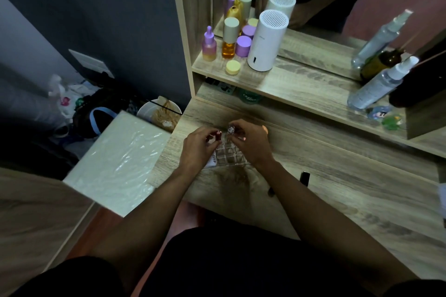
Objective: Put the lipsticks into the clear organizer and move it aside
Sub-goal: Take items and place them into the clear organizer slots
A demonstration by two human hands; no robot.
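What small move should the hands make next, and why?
Probably lower both lipsticks into the cells. The left hand holds a red-capped lipstick and the right hand a silver-capped lipstick, both at the far row of the clear gridded plastic organizer, whose near cells look empty.

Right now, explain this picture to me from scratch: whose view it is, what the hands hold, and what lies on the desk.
There is no machine here. One camera worn on a person's head looks down at their two bare hands over a wooden vanity desk. The left hand has a grip on a red lipstick; the right hand holds a clear-capped lipstick. Both are above the clear organizer, a small grid of compartments. A dark lipstick lies on the desk to the right. Bottles and a white cylinder stand on the shelf by the mirror.
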